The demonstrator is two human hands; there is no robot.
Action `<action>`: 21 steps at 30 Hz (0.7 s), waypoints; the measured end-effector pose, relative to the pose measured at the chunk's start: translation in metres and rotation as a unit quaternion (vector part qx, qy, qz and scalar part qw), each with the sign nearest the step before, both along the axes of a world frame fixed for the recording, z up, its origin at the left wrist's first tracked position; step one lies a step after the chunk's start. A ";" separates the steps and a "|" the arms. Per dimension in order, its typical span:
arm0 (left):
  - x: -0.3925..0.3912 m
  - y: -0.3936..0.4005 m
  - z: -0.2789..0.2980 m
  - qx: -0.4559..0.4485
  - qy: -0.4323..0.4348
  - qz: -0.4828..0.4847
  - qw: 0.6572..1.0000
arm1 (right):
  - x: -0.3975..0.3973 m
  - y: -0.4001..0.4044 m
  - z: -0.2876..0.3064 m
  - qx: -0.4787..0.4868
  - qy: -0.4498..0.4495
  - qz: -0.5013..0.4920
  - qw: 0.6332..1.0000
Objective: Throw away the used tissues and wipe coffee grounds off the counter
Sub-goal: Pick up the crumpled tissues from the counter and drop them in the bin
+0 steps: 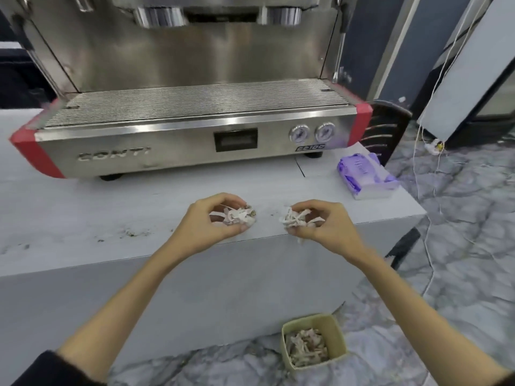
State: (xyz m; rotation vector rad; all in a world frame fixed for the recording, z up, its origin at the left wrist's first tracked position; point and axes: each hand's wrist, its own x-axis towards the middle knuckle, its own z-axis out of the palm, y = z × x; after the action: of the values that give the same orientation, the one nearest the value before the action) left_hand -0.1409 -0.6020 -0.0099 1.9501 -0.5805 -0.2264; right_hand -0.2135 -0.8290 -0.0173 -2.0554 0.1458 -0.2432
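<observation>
My left hand is closed around a crumpled, stained tissue just above the white counter. My right hand grips a second crumpled tissue near the counter's front edge. The two hands are close together, about a palm apart. Dark coffee grounds are scattered on the counter to the left of my left hand. A small beige bin stands on the floor below, holding several used tissues.
A steel and red espresso machine fills the back of the counter. A purple tissue pack lies at the counter's right end. Right of the counter are marbled floor, white cables and a dark chair.
</observation>
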 end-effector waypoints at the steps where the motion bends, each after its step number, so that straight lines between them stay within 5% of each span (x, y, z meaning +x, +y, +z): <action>1: -0.008 -0.012 0.001 0.000 0.001 0.004 1.000 | -0.005 -0.012 -0.002 0.003 0.001 0.009 1.000; 13: -0.136 -0.101 -0.058 0.034 0.034 0.077 0.996 | -0.090 -0.113 -0.055 -0.002 0.057 0.128 0.990; 21: -0.172 -0.134 -0.181 0.074 0.161 0.114 0.978 | -0.120 -0.134 -0.193 0.029 0.187 0.075 0.979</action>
State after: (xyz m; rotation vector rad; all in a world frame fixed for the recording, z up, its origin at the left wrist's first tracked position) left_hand -0.3130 -0.7360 -0.1911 2.0472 -0.1298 -0.4408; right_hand -0.3331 -0.9631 -0.2102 -2.0248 0.2239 0.2413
